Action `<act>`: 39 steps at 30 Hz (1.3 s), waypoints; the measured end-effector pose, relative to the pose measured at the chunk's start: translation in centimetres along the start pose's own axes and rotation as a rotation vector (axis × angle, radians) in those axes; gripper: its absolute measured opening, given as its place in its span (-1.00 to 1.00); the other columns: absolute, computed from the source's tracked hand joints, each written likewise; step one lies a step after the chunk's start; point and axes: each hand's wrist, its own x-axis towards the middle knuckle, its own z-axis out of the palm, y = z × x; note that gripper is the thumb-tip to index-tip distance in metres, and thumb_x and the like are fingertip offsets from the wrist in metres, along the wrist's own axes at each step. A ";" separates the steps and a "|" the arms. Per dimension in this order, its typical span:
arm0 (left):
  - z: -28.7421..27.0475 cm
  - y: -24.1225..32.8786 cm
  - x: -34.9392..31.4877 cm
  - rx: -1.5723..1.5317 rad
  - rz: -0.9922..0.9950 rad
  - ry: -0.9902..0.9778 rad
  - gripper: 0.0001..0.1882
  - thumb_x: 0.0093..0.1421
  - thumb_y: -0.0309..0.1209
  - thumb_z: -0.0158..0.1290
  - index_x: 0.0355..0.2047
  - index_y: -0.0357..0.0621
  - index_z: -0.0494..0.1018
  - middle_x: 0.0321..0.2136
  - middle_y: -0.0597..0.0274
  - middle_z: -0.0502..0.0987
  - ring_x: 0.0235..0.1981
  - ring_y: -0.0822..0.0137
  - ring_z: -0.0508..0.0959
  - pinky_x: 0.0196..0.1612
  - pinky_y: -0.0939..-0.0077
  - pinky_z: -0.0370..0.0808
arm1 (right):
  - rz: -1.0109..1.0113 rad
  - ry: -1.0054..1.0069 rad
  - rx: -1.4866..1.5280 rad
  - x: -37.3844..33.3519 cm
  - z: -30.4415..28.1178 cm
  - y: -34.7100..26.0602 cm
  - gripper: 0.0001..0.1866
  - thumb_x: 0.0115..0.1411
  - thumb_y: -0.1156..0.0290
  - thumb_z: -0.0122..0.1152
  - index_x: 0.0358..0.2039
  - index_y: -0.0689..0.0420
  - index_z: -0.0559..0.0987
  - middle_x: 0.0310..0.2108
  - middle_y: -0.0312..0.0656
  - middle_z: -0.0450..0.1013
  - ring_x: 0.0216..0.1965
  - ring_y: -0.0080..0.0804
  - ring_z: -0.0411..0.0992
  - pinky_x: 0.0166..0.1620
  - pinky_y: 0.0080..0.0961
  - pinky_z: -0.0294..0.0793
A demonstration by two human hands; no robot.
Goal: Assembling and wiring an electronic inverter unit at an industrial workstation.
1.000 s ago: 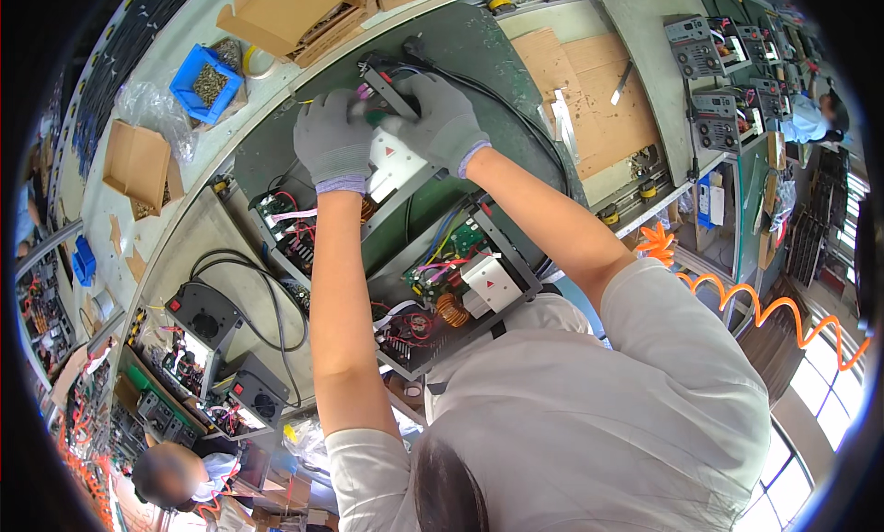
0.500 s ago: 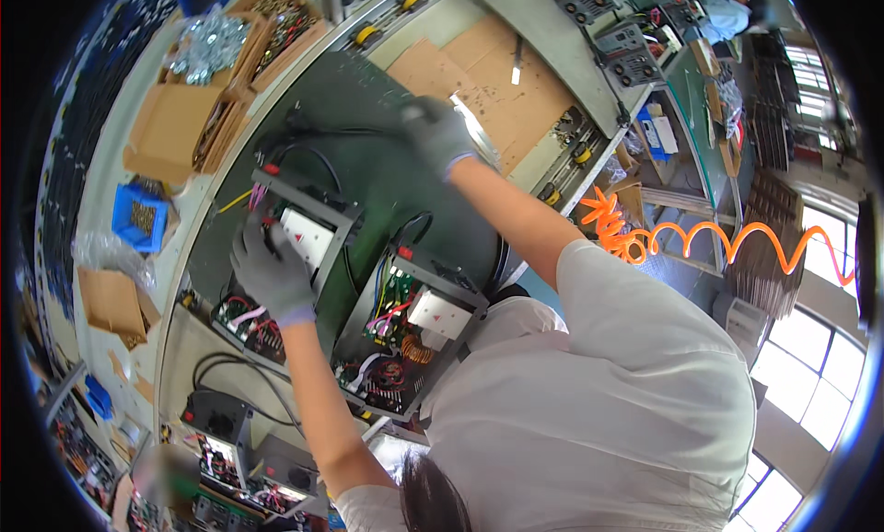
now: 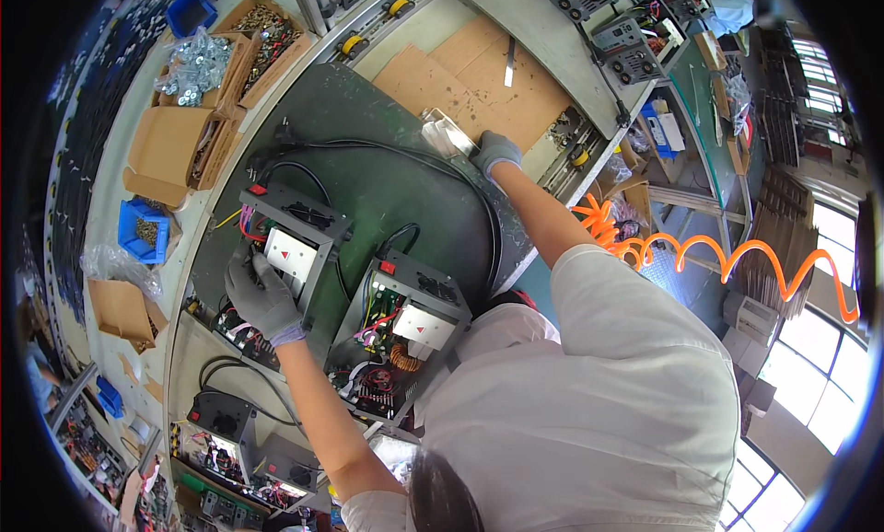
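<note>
My left hand, in a grey glove, reaches over the side of an open electrical unit with a dark metal case and a white inner plate. Its fingers are bent close to the pink and red wires; anything between them is hidden. At the far edge of the green worktop, my gloved right hand is closed at the edge of a shiny silvery piece whose kind I cannot make out. A second open unit, with a circuit board, copper coil and red switch, stands nearer to me.
A black cable loops across the green worktop. Beyond it lies a cardboard sheet. Along the left stand cardboard boxes and a blue bin of small parts. An orange coiled hose hangs at right.
My right hand has moved right, from over the worktop to the far side of the silvery piece, which now sits further left. My left hand stays at the same unit, fingers shifted slightly.
</note>
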 end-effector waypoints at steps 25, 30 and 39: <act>-6.3 14.7 -13.6 -0.760 -0.095 -0.216 -0.71 0.32 -0.23 0.06 -0.13 -0.19 0.57 -0.37 0.09 0.55 -0.34 0.15 0.53 -0.21 0.35 0.45 | -1.347 0.044 0.845 -28.7 -7.4 -8.2 -0.85 0.09 0.44 0.31 -0.32 0.20 0.62 -0.44 -0.09 0.45 -0.45 -0.14 0.43 -0.35 -0.33 0.42; -11.1 8.9 -18.8 -0.799 -0.277 0.251 -0.65 0.40 -0.23 -0.05 -0.08 -0.28 0.52 -0.47 0.26 0.51 -0.40 0.44 0.48 -0.31 0.51 0.40 | -0.543 -0.023 1.124 -25.8 -1.9 -5.5 -0.74 0.25 0.36 0.22 -0.12 0.26 0.61 -0.36 -0.27 0.53 -0.37 -0.57 0.40 -0.30 -0.49 0.43; -10.8 -12.6 -35.6 -0.872 -1.066 0.537 -0.71 0.31 -0.29 0.09 -0.10 -0.23 0.57 -0.58 0.40 0.43 -0.60 0.54 0.37 -0.53 0.62 0.30 | -0.493 0.206 0.464 -16.3 9.2 2.9 -0.62 0.25 0.20 0.14 0.02 0.09 0.60 -0.08 -0.04 0.59 -0.03 -0.13 0.55 0.04 -0.29 0.47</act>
